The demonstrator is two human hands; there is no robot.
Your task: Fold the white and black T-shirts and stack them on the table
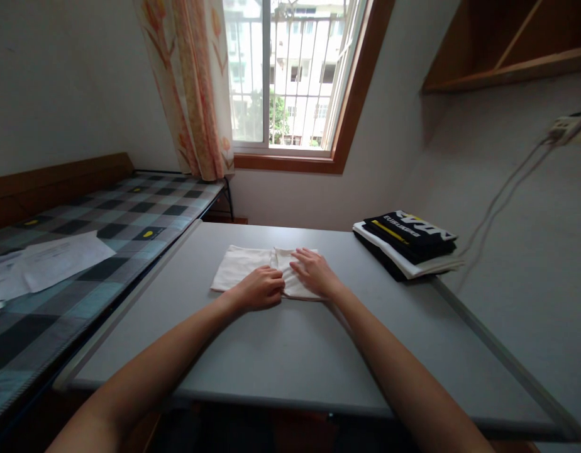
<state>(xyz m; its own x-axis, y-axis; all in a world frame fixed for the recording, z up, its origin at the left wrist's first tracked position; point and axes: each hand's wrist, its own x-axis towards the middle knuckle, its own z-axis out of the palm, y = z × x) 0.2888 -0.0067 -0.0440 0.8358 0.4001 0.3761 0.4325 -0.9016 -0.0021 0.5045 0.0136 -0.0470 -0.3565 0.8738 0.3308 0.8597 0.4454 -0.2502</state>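
A white cloth, folded into a flat oblong, lies on the light grey table. A crease or fold edge runs down near its middle; what kind of garment or cloth it is cannot be told. My left hand has its fingers curled on the cloth's near edge beside that fold, gripping it, with the fingertips partly hidden. Just to the right, my right hand rests flat on the cloth with fingers stretched and slightly apart.
Folded black and white clothes are stacked at the table's back right. Left of the table stands a bed with a checked cover and papers on it. A curtain hangs by the barred window. Cables run down the right wall.
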